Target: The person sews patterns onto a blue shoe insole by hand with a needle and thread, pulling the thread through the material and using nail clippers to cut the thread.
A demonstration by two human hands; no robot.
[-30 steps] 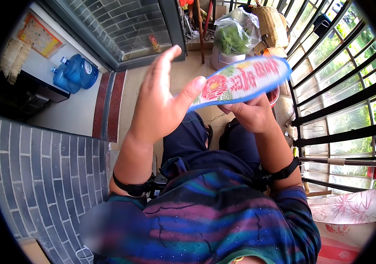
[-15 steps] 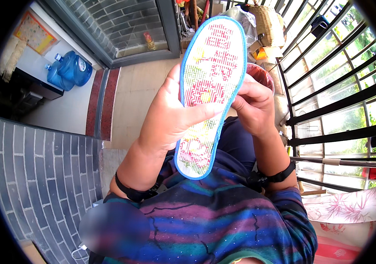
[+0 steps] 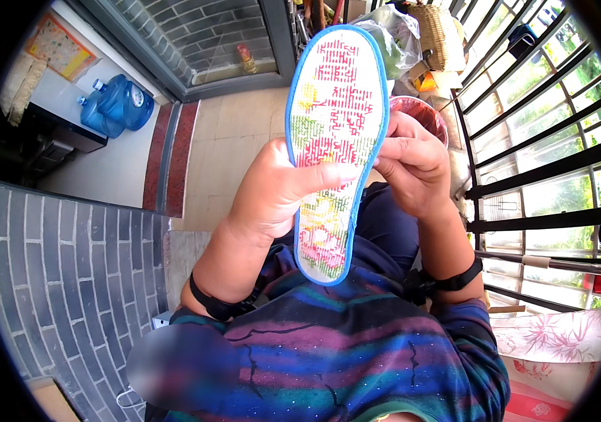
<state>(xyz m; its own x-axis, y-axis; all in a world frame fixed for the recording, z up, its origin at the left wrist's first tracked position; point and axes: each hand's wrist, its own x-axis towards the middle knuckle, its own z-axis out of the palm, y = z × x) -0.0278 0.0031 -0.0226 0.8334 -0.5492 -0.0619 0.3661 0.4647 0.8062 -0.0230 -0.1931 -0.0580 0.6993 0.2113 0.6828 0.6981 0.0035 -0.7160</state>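
Blue-edged insole [image 3: 336, 105] held in front of a striped shirt [image 3: 343, 337], long axis running nearly straight away, broad end farthest, left hand [image 3: 269, 193] clasping its middle, right hand [image 3: 416, 165] pinching its right edge.

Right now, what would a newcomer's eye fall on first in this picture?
Probably the blue-edged insole in the middle, stitched in red, green and yellow. The left hand grips it with the thumb across its front, and the right hand is at its right edge. Next come two blue water jugs at upper left.
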